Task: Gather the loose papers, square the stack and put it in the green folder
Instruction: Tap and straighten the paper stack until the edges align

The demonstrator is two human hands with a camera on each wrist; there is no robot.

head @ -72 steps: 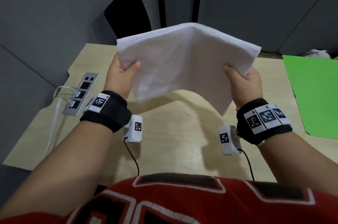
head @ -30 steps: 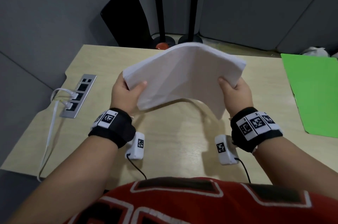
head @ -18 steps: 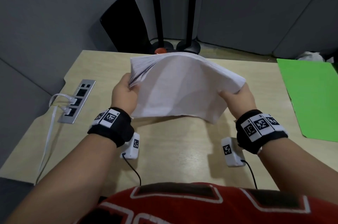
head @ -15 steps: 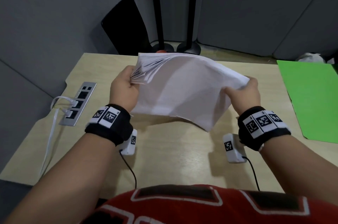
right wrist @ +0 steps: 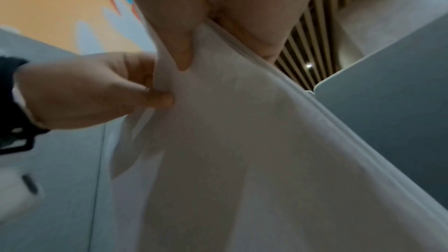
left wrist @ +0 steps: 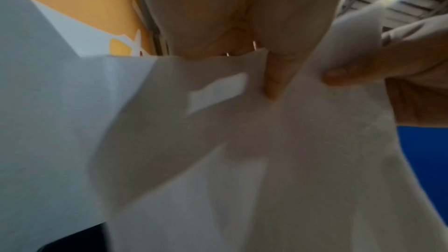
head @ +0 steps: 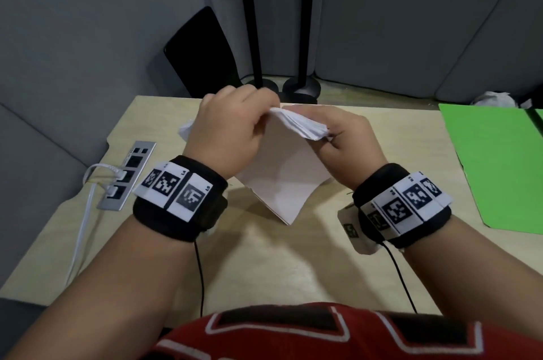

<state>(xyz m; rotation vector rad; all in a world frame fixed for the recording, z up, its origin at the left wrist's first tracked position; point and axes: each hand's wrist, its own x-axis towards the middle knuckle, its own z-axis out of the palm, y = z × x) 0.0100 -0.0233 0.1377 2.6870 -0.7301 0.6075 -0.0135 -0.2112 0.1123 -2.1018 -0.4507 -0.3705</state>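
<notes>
While both hands meet above the middle of the wooden desk (head: 264, 265), the stack of white papers (head: 282, 180) hangs between them with one corner pointing down, clear of the desktop. The left hand (head: 226, 136) comes over the top from the left, fingers curled round the upper edge, and the left wrist view shows its thumb (left wrist: 278, 76) pressed flat against the sheet — a pinch. The right hand (head: 346, 145) grips the same upper end from the right, where the sheet edges fan out slightly (head: 305, 124); the right wrist view shows its thumb (right wrist: 184, 53) on the near face and the stack's edge running diagonally past the palm. So both hands are closed on the papers, close together at the top. A loose corner of paper (head: 186, 128) pokes out to the left behind the left hand. The green folder (head: 496, 165) lies flat on the far right of the desk, well apart from the stack — nothing rests on its visible part. On the left edge a metal socket strip (head: 126, 176) is set into the desk with white cables (head: 85, 224) plugged in, and two black stand poles (head: 302, 36) rise beyond the far edge.
</notes>
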